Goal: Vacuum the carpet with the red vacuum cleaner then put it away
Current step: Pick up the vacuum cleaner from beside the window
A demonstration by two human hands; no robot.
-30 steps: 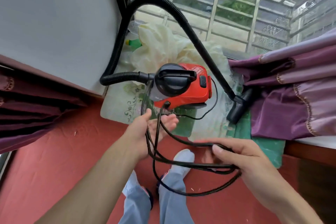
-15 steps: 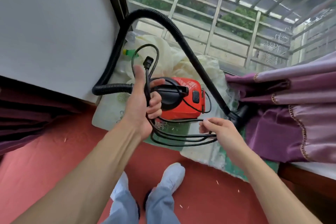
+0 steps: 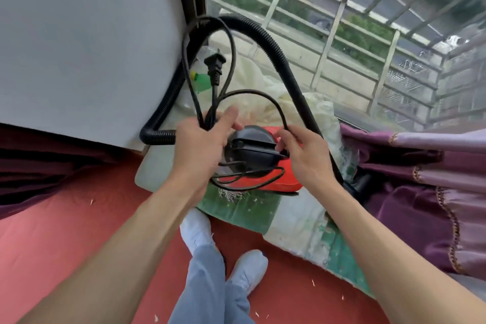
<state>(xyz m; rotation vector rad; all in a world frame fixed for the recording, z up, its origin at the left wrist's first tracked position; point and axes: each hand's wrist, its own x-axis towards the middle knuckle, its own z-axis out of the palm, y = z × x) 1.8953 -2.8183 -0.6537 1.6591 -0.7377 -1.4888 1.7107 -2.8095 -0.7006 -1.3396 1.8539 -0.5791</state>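
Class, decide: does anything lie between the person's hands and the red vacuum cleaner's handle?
Only the black power cord. The left hand grips its loops over the red vacuum cleaner, the right hand pinches a strand beside the handle. Nothing else visible intervenes.

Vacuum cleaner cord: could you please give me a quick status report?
Left hand grips the gathered cord, plug up. Right hand pinches a loop by the handle. Vacuum cleaner sits on the mat; hose arches over it.

Red vacuum cleaner [image 3: 278,181] sits by the window, black cord [image 3: 231,60] looped above it.
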